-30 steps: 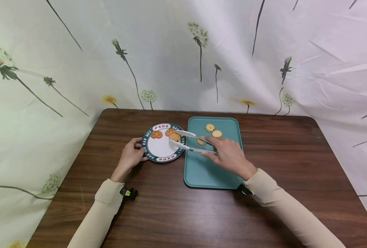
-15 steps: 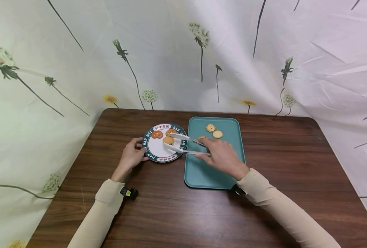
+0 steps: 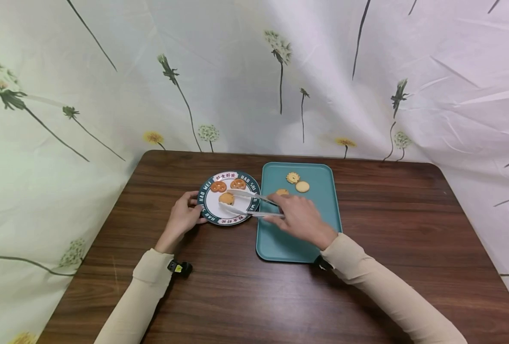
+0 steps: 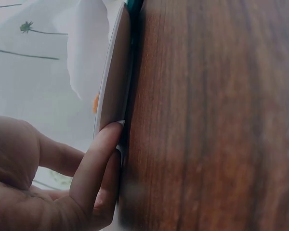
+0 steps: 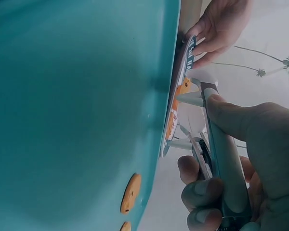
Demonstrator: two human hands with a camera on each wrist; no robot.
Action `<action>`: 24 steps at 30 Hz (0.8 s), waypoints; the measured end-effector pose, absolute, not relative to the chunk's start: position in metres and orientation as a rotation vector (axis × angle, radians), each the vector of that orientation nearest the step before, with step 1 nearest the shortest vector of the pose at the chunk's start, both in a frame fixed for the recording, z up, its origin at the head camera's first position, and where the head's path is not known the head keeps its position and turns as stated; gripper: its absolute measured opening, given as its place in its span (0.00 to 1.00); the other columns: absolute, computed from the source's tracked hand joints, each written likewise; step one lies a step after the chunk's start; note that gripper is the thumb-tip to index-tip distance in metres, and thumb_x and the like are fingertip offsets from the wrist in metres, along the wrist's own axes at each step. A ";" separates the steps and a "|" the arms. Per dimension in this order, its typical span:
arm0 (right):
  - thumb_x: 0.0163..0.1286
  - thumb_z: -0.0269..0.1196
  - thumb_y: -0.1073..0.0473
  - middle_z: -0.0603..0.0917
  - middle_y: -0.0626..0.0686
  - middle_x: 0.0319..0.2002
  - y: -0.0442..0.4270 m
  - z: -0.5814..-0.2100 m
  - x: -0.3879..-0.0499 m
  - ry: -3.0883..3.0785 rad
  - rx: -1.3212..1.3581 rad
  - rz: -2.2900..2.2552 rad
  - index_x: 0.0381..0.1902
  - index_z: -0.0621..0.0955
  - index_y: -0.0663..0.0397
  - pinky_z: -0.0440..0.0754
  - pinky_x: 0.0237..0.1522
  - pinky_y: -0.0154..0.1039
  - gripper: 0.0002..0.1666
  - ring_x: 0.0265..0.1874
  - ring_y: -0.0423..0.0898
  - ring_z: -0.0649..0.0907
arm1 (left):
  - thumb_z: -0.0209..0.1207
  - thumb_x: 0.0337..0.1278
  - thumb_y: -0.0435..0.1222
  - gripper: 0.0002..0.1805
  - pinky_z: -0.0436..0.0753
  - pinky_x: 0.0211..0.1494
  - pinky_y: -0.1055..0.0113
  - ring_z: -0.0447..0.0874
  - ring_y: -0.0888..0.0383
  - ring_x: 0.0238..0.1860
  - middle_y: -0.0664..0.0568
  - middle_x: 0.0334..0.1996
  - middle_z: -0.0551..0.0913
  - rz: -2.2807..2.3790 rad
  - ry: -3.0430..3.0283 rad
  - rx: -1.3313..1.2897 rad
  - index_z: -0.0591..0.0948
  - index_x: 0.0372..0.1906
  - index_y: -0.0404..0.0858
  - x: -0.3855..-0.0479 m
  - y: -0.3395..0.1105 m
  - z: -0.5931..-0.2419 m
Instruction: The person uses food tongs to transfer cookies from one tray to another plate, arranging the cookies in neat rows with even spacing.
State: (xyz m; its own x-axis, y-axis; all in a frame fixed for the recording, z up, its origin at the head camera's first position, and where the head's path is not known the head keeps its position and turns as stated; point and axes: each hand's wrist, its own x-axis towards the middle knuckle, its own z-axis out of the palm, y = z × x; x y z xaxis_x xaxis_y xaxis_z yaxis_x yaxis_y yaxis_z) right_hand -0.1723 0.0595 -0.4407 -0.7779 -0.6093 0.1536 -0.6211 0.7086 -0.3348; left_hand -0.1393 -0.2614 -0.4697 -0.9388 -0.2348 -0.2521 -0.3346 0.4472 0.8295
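Observation:
My left hand [image 3: 182,216] pinches the left rim of a round white plate [image 3: 213,208] with a dark green lettered border. The left wrist view shows its fingers [image 4: 94,168] at the plate's edge, close to the wood. In my right hand [image 3: 300,217] is a pair of tongs [image 3: 265,214] with white tips and metal arms. Those tips stand apart over the plate, on either side of a round speckled cookie [image 3: 226,198]. The cookie appears to lie on the plate. Behind it on the plate are two pretzel-shaped cookies, a left pretzel [image 3: 218,186] and a right pretzel [image 3: 238,184].
A teal tray [image 3: 276,246] lies right of the plate, under my right hand. It bears a scalloped cookie [image 3: 293,177], a plain round cookie [image 3: 302,187] and a speckled cookie [image 3: 282,192] partly behind the hand. The brown wooden table [image 3: 220,296] meets a flower-printed cloth [image 3: 237,95].
The tongs and my right hand have moved left over the plate. The speckled cookie has shifted left, away from the right pretzel, and the tong tips have spread from it. My left hand stays put.

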 end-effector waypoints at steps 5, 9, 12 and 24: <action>0.71 0.66 0.34 0.77 0.42 0.23 0.055 -0.443 -0.173 -2.889 1.053 0.605 0.67 0.80 0.43 0.68 0.13 0.34 0.33 0.19 0.40 0.73 | 0.45 0.78 0.31 0.30 0.93 0.41 0.72 0.84 0.52 0.46 0.34 0.64 0.71 1.520 2.581 -0.516 0.60 0.80 0.34 -0.138 -0.261 -0.468; 0.70 0.66 0.34 0.77 0.42 0.22 0.051 -0.445 -0.174 -2.882 1.069 0.616 0.66 0.81 0.43 0.69 0.13 0.34 0.33 0.19 0.40 0.73 | 0.46 0.78 0.30 0.30 0.93 0.41 0.72 0.84 0.52 0.45 0.33 0.64 0.71 1.535 2.572 -0.510 0.61 0.80 0.34 -0.137 -0.261 -0.467; 0.70 0.66 0.34 0.78 0.43 0.24 0.048 -0.446 -0.174 -2.873 1.074 0.614 0.65 0.81 0.43 0.68 0.14 0.34 0.32 0.19 0.41 0.72 | 0.46 0.77 0.30 0.30 0.93 0.41 0.72 0.84 0.53 0.44 0.33 0.63 0.71 1.542 2.566 -0.506 0.61 0.80 0.34 -0.136 -0.261 -0.466; 0.70 0.65 0.32 0.86 0.46 0.30 0.040 -0.447 -0.177 -2.887 1.072 0.595 0.66 0.80 0.42 0.68 0.15 0.34 0.34 0.20 0.41 0.74 | 0.46 0.78 0.31 0.29 0.93 0.41 0.72 0.83 0.56 0.42 0.35 0.63 0.71 1.502 2.580 -0.514 0.61 0.80 0.35 -0.137 -0.262 -0.466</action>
State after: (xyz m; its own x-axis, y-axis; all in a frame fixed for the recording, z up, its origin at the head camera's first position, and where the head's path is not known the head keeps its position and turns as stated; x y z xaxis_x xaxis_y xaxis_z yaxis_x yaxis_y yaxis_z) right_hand -0.1773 0.0399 -0.4467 -0.7665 -0.6280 0.1343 -0.6300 0.6945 -0.3476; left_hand -0.1365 -0.2625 -0.4664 -0.9363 -0.2327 -0.2629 -0.3435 0.4522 0.8231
